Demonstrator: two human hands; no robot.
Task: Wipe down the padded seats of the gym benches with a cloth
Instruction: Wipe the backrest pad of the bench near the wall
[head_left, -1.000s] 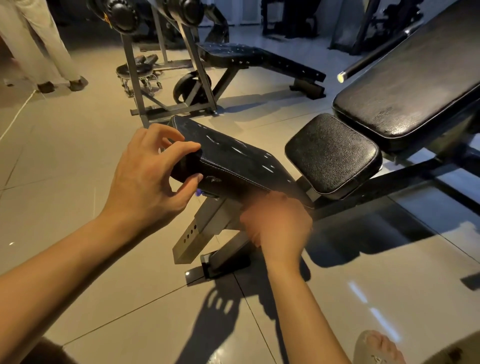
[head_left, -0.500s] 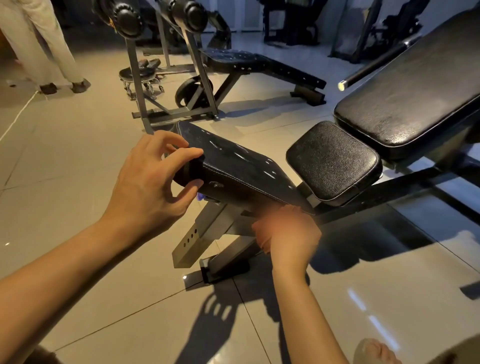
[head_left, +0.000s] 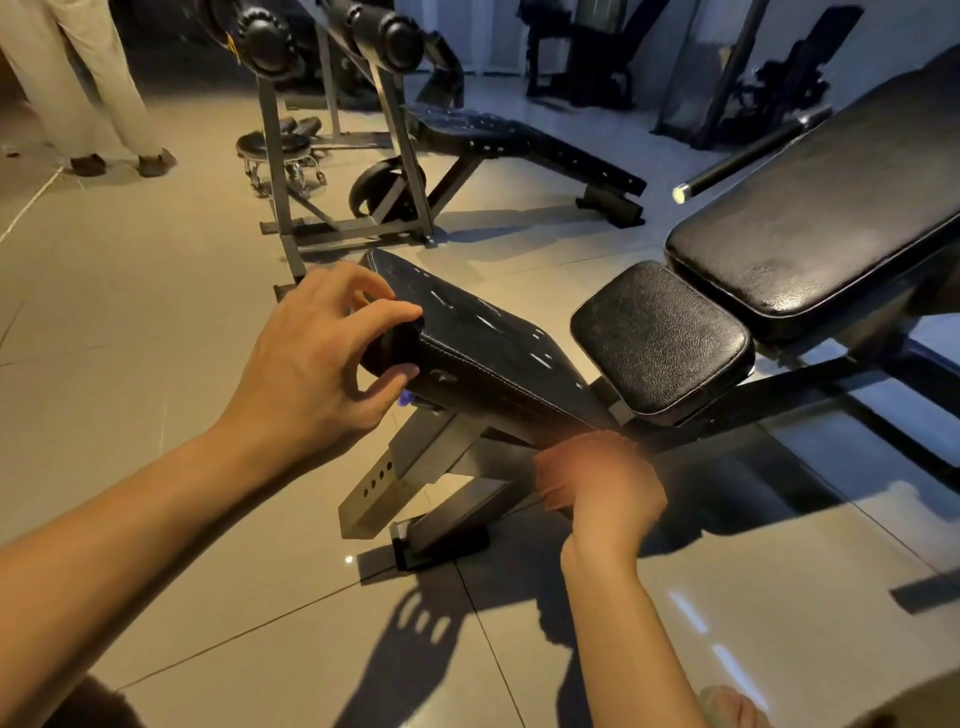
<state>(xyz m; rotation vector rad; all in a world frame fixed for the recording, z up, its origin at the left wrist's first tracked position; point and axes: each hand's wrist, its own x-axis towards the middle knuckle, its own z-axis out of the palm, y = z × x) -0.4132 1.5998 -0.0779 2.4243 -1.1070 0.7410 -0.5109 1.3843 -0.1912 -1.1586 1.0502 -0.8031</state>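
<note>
Head cam: left grip (head_left: 322, 364) pinches end of black stitched pad (head_left: 493, 353), glossy, streaked. Under it, right grip (head_left: 597, 483) blurred: can't tell.

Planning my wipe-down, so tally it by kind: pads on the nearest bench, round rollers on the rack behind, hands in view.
Pads: 3 (tilted front pad, small seat pad, long back pad)
Rollers: 2 (left roller, right roller)
Hands: 2 (left hand, right hand)
Total: 7

- Tilted pad (head_left: 483, 338) at centre frame, left hand (head_left: 311, 364) gripping its left end.
- Seat pad (head_left: 660, 338) just right of it; back pad (head_left: 831, 218) beyond, upper right.
- Second bench (head_left: 519, 140) behind, upper centre.
- Person's legs (head_left: 78, 78) upper left.
</note>
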